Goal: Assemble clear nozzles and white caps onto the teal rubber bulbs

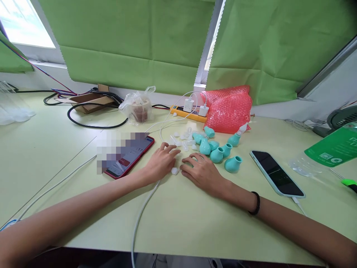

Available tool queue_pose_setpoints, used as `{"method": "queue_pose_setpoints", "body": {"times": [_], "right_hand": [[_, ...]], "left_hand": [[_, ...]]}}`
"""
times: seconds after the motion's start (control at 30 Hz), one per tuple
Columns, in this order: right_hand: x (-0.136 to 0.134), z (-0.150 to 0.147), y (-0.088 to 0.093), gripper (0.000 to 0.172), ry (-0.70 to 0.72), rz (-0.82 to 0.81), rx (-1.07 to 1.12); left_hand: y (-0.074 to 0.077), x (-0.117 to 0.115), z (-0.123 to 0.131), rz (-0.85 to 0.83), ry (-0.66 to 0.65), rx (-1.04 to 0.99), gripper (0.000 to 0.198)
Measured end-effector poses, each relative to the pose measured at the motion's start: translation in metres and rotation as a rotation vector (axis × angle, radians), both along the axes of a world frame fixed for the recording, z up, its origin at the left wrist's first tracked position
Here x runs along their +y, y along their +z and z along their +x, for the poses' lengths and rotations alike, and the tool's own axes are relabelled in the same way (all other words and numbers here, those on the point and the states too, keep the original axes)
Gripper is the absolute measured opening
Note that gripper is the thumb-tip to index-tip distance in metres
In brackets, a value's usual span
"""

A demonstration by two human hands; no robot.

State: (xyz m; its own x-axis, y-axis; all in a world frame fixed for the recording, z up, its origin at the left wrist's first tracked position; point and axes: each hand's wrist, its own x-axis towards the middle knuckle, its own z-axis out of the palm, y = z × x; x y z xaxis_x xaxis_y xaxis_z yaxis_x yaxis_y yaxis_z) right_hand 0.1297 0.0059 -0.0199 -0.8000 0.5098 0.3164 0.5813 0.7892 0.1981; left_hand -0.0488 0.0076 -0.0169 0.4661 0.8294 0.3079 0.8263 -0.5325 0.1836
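My left hand [162, 163] rests on the table with its fingers bent and a little apart. Nothing shows in its grasp, though the palm side is hidden. Opposite it, my right hand [205, 174] lies palm down, fingers loosely spread and holding nothing visible. A small white plastic piece [174, 171] lies between the two hands. Several small clear and whitish plastic parts [185, 144] are scattered just beyond the fingertips. Past my right hand stand and lie several teal squeeze bulbs [205, 147] with open necks. One teal bulb [233, 140] has a clear tapered tip fitted on it.
A red-cased phone [139, 156] lies left; another phone [277, 173], plugged in, lies right. Behind are a yellow power strip [178, 111], red bubble wrap [227, 109], a bagged pot [139, 109] and a cardboard box [93, 102]. A green-labelled bottle [333, 147] stands right. A white cable [143, 212] crosses the front edge.
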Motion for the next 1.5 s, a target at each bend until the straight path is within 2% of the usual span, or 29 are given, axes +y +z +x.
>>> {"method": "queue_pose_setpoints", "body": {"times": [0.1,0.23,0.33,0.43,0.5,0.6,0.67,0.77,0.83,0.9,1.0,1.07,1.17,1.27,1.4,1.5], "right_hand": [[0.001,0.000,0.001,0.020,0.010,-0.038,0.025],[0.002,0.002,0.003,0.020,0.045,-0.109,0.099],[0.003,0.004,0.005,0.016,0.077,-0.195,0.173],[0.004,0.006,0.003,0.012,0.107,-0.251,0.248],[0.006,0.006,0.000,0.010,0.126,-0.244,0.314],[0.007,0.007,-0.002,0.009,0.163,-0.175,0.428],[0.006,0.006,0.002,0.009,0.184,-0.132,0.491],[0.002,0.006,0.016,0.011,0.195,-0.139,0.572],[0.000,0.008,0.028,0.010,0.183,-0.259,0.604],[-0.001,0.011,0.038,0.009,0.134,-0.493,0.585],[0.002,0.018,0.049,0.007,0.001,-0.868,0.536],[0.006,0.022,0.054,0.006,-0.084,-1.029,0.562],[0.010,0.024,0.059,0.008,-0.140,-1.196,0.642],[0.010,0.023,0.062,0.012,-0.124,-1.337,0.705],[0.013,0.022,0.057,0.014,-0.113,-1.503,0.731],[0.017,0.022,0.051,0.016,-0.130,-1.558,0.747]], "left_hand": [[0.000,0.002,0.007,0.042,0.002,0.079,0.031],[0.003,0.019,0.020,0.157,-0.018,0.121,0.039],[0.002,0.036,0.026,0.134,-0.002,0.138,0.042],[0.004,0.044,0.026,0.091,-0.017,0.057,0.030],[0.009,0.041,0.023,0.082,-0.063,-0.086,0.022],[0.017,0.022,0.021,0.024,-0.101,-0.433,0.020],[0.020,0.002,0.022,-0.116,-0.019,-0.715,0.021],[0.020,-0.028,0.026,-0.427,0.091,-1.127,0.026],[0.019,-0.043,0.028,-0.574,0.100,-1.302,0.028],[0.018,-0.051,0.030,-0.662,0.104,-1.390,0.034],[0.014,-0.053,0.031,-0.755,0.121,-1.422,0.034],[0.012,-0.052,0.032,-0.798,0.146,-1.419,0.030],[0.008,-0.050,0.032,-0.823,0.141,-1.393,0.029],[0.007,-0.051,0.031,-0.822,0.095,-1.374,0.029],[0.008,-0.052,0.030,-0.831,0.090,-1.381,0.033],[0.009,-0.053,0.030,-0.850,0.100,-1.366,0.032]]}}
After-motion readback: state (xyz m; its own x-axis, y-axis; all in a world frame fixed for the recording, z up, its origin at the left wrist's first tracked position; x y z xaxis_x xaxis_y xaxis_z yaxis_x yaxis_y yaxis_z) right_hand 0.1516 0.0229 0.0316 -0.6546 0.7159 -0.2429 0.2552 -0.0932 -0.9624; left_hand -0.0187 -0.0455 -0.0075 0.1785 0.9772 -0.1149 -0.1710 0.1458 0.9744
